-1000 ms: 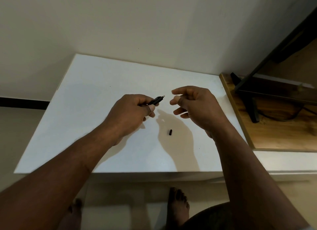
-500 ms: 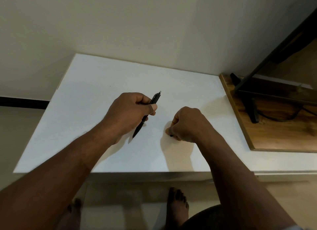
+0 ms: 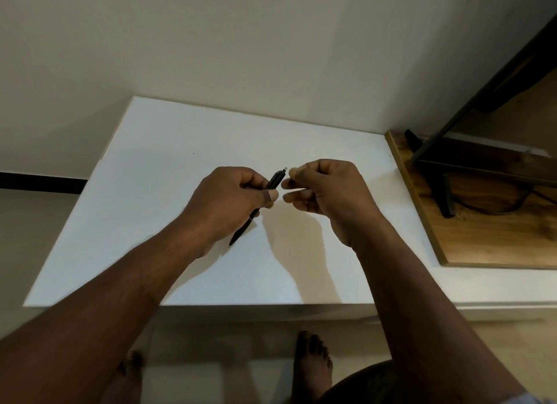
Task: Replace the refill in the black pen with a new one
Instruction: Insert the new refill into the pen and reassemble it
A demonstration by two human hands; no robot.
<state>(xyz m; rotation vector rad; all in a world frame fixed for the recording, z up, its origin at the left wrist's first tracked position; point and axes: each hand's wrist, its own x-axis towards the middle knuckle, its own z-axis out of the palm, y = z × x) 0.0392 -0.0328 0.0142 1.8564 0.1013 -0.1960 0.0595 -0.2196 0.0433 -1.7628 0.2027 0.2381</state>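
My left hand (image 3: 232,198) grips the black pen (image 3: 275,182) around its middle, above the white table (image 3: 168,150). The pen slants, with its pointed tip down-left near the table and its upper end, with a small grey stub, up-right. My right hand (image 3: 328,192) hovers just right of that upper end, thumb and forefinger pinched together. The small black pen part that lay on the table is no longer there; it is hidden inside the pinch.
A wooden board (image 3: 482,222) lies at the table's right, carrying a black metal stand (image 3: 443,192) and a dark cable. A wall runs behind the table. My bare feet (image 3: 312,364) show on the floor below the front edge.
My right hand dropped onto the small black part on the table, closed on it and rose to the pen's upper end. My left hand tilted the pen steeper.
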